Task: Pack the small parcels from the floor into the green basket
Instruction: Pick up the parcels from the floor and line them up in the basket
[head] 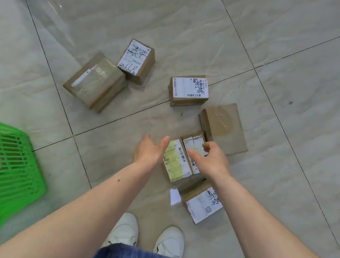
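Several small cardboard parcels lie on the tiled floor. A parcel with a yellow-green label and a white-labelled parcel lie side by side between my hands. My left hand is open just left of the yellow-labelled parcel, thumb near its top edge. My right hand hovers over the white-labelled one with fingers loosely curled, holding nothing. Another labelled parcel lies nearer my feet. The green basket stands at the left edge, with brown cardboard visible through its slats.
Farther off lie a plain brown parcel, a labelled parcel, an upright labelled parcel and a taped parcel. A scrap of white paper lies by my white shoes.
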Demonstrator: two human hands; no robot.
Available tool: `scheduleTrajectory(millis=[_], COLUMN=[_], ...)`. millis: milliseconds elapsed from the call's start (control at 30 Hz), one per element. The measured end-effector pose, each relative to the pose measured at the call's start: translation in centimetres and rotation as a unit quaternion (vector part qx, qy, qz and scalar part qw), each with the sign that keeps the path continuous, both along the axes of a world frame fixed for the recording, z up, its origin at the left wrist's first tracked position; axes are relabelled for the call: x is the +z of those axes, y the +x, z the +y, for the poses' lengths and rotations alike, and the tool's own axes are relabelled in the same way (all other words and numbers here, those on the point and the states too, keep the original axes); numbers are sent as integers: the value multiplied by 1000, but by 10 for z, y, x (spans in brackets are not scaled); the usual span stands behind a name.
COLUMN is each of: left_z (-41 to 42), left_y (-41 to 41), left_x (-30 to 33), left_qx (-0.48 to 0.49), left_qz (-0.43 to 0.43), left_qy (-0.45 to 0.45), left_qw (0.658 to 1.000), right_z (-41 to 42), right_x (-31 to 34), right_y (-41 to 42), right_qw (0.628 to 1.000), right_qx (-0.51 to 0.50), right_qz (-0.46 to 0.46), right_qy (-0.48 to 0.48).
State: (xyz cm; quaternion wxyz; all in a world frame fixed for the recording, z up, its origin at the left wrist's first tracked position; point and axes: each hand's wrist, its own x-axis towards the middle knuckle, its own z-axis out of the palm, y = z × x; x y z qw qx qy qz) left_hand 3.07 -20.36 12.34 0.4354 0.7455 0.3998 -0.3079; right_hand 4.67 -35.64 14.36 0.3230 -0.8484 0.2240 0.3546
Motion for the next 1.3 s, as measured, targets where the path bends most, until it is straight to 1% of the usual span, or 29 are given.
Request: scheduleTrajectory(millis=[167, 267, 333, 433, 533, 633, 767, 900, 1233, 1300], left_z=[-3, -5, -6, -10, -12, -9, -1, 14, 73, 87], left_y=[7, 2, -1, -2, -2, -3, -6, -10, -10, -12], left_x=[-86, -119, -126, -133, -133, -124, -85, -16, 201, 240], left_qx=[-78, -99, -96, -86, -80, -73, -43, -13, 103, 129], left_qz=[69, 105, 111, 123, 119, 103, 86, 60, 8, -5], left_qy=[-18, -71, -108, -132, -130, -121, -118, -105, -100, -94], left_qw=[994, 987, 983, 980, 981, 985, 988, 993, 990, 987], right_z=[7, 9, 8, 8, 11, 14, 19, 28, 82, 96], right_x=[-96, -129, -136, -143, -144, -134, -96, -34, 176, 216], right_y=[15, 15, 15, 15, 14, 13, 12, 10, 15, 15], right_qw=[999, 999, 998, 996, 994, 995, 999, 998, 984, 980], right_qx=[27, 38, 49, 71, 84, 70, 34, 27, 94, 116], right_qz=[22, 19, 9, -8, -17, -24, -27, -38, -45, -55], right_qy=[-3, -11, -23, -53, -72, -62, -28, 30, 144, 154])
